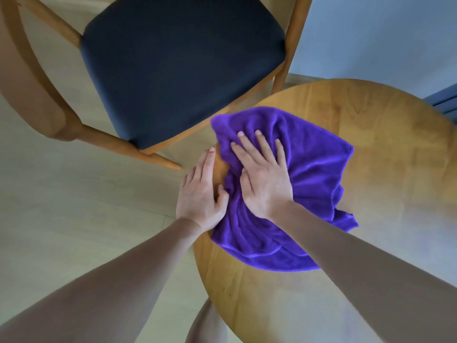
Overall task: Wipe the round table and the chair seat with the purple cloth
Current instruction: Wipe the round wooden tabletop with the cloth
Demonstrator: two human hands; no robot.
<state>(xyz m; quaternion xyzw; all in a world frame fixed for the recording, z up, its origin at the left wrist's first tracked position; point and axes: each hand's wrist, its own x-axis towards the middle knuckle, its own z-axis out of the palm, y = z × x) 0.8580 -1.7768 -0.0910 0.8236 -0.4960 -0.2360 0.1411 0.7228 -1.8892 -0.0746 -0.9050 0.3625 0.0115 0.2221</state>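
Head view looks straight down on a round wooden table (371,194), its grain running in pale and honey-coloured boards, with a soft sheen on the right side. Nearest, two bare forearms reach in from the bottom edge. On the table's left half lies the purple cloth (309,174), rumpled and partly spread. The right hand (264,179) presses flat on the cloth, fingers straight and slightly spread. The left hand (201,191) rests at the table's left edge, fingers extended over the rim, its thumb touching the cloth's folds. Beyond the table's far-left edge stands a wooden chair (294,38) with a dark seat (180,68), its front corner close to the table. Pale wood-look floor (74,206) lies below, and a light blue wall (383,33) rises at the far right.
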